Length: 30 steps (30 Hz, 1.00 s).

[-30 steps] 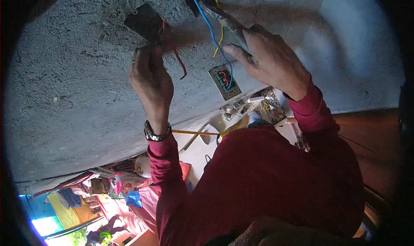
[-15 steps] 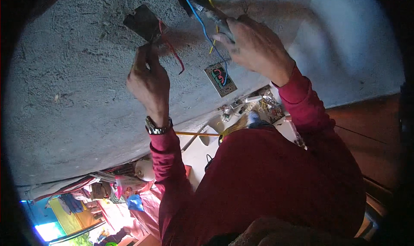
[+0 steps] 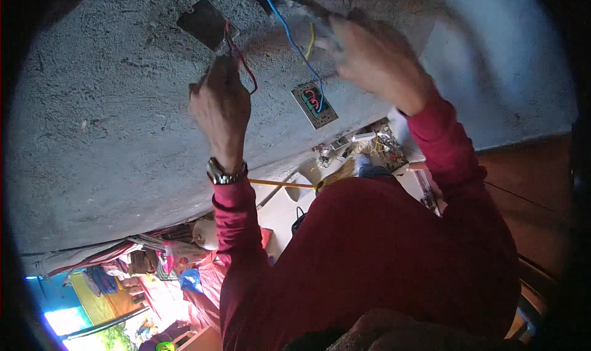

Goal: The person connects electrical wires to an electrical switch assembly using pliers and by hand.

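Red wire (image 3: 247,73) hangs at eleven o'clock. The left hand (image 3: 220,99) bunches up by it; I can't tell if it pinches. At one o'clock, the right hand (image 3: 377,57), near the yellow wire (image 3: 312,38), is too blurry to tell its grip.

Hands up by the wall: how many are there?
2: the left hand, beside the red wire; the right hand, near the yellow wire. No others show there.

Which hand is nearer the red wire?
Left. The left hand is right beside the red wire, contact unclear; the right hand is farther off to the right, beyond the blue wire.
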Available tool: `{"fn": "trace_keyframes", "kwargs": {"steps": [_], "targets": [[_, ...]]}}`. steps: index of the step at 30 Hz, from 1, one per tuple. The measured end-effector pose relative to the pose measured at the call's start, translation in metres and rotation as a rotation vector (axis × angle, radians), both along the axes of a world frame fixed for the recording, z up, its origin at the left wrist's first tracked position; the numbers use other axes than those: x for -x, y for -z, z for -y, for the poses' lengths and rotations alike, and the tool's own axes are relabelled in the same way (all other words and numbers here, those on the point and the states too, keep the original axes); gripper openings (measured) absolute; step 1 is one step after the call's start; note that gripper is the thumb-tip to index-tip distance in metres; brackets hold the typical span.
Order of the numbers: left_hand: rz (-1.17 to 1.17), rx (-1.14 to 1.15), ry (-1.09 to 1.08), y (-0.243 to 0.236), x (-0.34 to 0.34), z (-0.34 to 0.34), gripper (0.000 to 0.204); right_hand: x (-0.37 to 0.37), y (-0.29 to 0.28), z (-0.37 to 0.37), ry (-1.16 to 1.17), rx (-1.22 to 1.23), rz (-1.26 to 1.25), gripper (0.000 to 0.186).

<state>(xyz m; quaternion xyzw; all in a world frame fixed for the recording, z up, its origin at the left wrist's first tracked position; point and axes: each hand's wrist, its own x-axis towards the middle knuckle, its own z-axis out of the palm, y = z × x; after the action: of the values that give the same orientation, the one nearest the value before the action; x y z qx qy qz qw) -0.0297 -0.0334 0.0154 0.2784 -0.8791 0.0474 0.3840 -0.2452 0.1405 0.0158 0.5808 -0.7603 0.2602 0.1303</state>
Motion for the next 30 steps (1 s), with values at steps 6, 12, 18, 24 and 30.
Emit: {"fn": "trace_keyframes", "kwargs": {"steps": [6,12,18,24,30], "targets": [[0.001,0.221,-0.152,-0.033,0.025,0.005,0.013,0.015,-0.022,-0.032,0.011,0.026,-0.216,0.033],[0.110,0.208,-0.182,-0.034,0.038,0.005,0.021,0.033,-0.058,-0.043,-0.023,-0.092,-0.257,0.035],[0.050,0.158,-0.114,-0.036,0.038,0.007,0.013,0.035,-0.012,-0.031,-0.233,0.013,0.042,0.034],[0.101,0.124,-0.141,-0.040,0.032,0.006,0.010,0.000,0.016,-0.017,-0.166,0.190,0.162,0.037],[0.103,0.129,-0.112,-0.040,0.033,0.003,0.014,-0.009,0.032,-0.013,-0.176,0.106,0.220,0.043]]}}
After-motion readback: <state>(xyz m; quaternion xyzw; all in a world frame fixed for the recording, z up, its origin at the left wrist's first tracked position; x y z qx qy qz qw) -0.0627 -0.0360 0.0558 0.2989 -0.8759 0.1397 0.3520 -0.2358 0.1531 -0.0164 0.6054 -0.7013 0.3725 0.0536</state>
